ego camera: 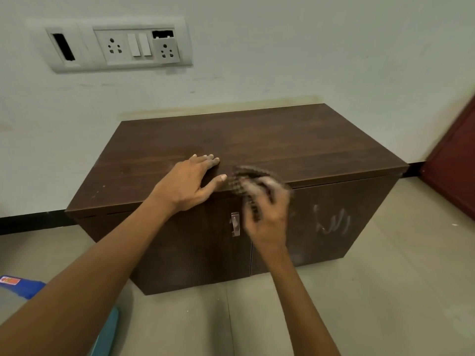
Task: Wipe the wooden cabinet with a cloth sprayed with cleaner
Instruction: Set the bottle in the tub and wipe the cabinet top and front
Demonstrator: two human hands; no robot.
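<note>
The left hand (191,182) lay flat and spread on the dark brown wooden cabinet (295,142), probably for support, while the right hand (267,209) was clamped on a blurred dark checked cloth (250,179) at the near top edge.

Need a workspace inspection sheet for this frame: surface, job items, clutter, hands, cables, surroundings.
Surface: cabinet top is dark wood, bare, with faint dust specks near its left front corner.
Job's things: cloth bunched at the front edge of the top, motion-blurred; pale smears on the right door; no cleaner bottle seen.
Clutter: blue item at left edge on the floor, unidentifiable.
Grippers: left hand flat on the top, open; right hand closed on the cloth.
Cables: nothing seen.
Surroundings: socket panel on the wall with two open gaps; metal latch between the doors; red-brown door at right; tiled floor.
</note>
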